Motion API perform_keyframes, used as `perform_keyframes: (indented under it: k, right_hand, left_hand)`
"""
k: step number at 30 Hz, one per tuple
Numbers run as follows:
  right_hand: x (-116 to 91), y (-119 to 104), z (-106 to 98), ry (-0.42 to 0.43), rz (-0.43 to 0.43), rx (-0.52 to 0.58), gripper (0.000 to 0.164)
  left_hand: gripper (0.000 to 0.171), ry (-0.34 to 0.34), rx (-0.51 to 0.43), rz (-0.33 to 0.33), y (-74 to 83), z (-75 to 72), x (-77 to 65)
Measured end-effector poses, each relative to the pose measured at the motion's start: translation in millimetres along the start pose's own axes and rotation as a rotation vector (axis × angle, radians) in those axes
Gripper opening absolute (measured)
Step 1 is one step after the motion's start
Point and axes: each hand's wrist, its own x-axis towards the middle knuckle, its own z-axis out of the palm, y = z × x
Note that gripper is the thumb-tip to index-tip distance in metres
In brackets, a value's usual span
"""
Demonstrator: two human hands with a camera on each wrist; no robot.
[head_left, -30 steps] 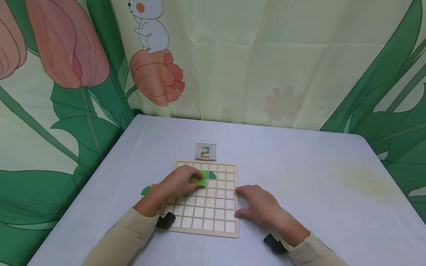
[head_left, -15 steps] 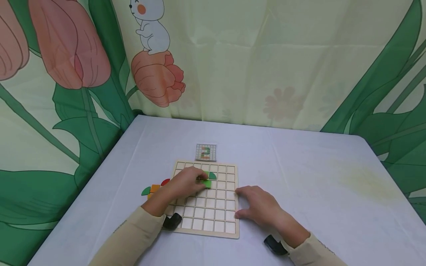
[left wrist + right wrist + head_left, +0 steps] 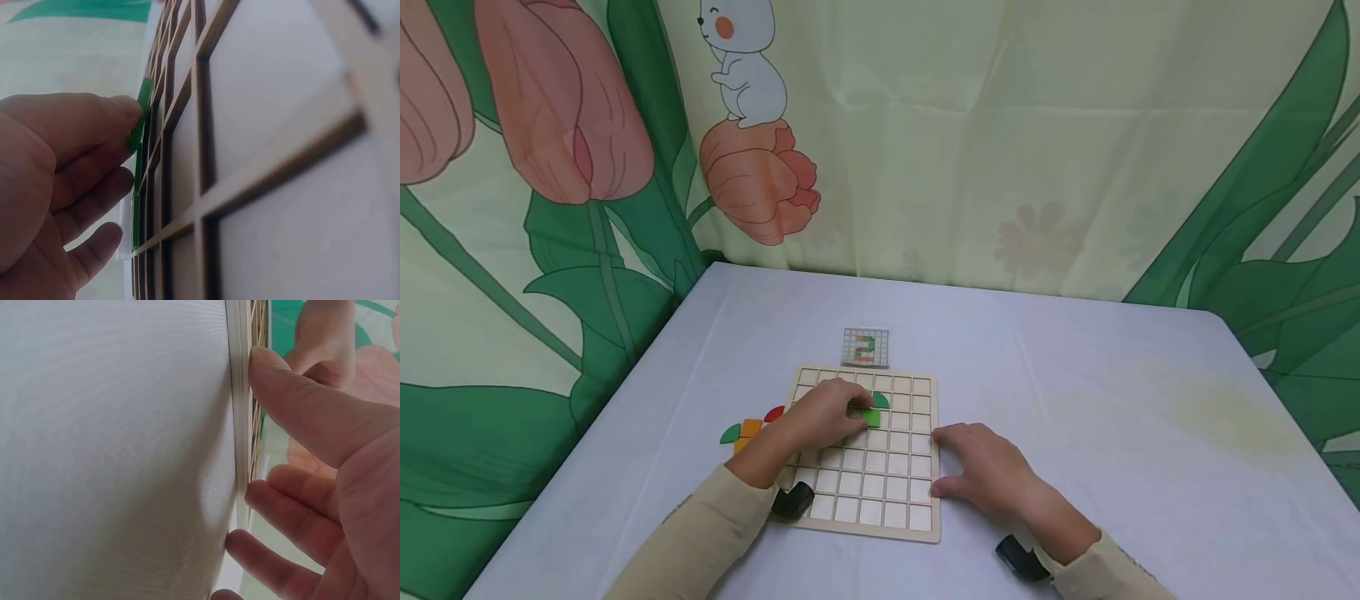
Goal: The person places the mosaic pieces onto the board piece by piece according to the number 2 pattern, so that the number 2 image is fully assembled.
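My left hand [image 3: 831, 414] is over the upper middle of a wooden grid board [image 3: 880, 532], pinching a light green square tile [image 3: 872, 417] between thumb and fingers. In the left wrist view the tile [image 3: 143, 103] stands tilted against the grid's ribs, with another green piece [image 3: 135, 219] lying beyond it. A dark green quarter-round tile [image 3: 881, 401] sits in a cell just right of my fingertips. My fingers partly hide a second light green tile behind them. My right hand [image 3: 985, 467] rests at the board's right edge, thumb and fingertips touching the frame, fingers loosely spread.
A small pattern card [image 3: 866, 347] showing a coloured figure lies behind the board. Left of the board are orange squares [image 3: 750, 428], a green rounded piece [image 3: 730, 434] and a red rounded piece [image 3: 774, 413], partly behind my left arm. White cloth covers the table [image 3: 1112, 417].
My left hand has shifted right across the board with the light green square, baring the red piece and more of the orange ones at the left. My right hand keeps its place.
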Motion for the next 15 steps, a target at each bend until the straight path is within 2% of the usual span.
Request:
perform_keyframes:
  k: [15]
  right_hand:
    - [0.9, 2.0, 0.6, 0.001, -0.009, 0.001, 0.062]
  left_hand:
    - [0.018, 0.004, 0.043, 0.046, 6.0, 0.8, 2.8]
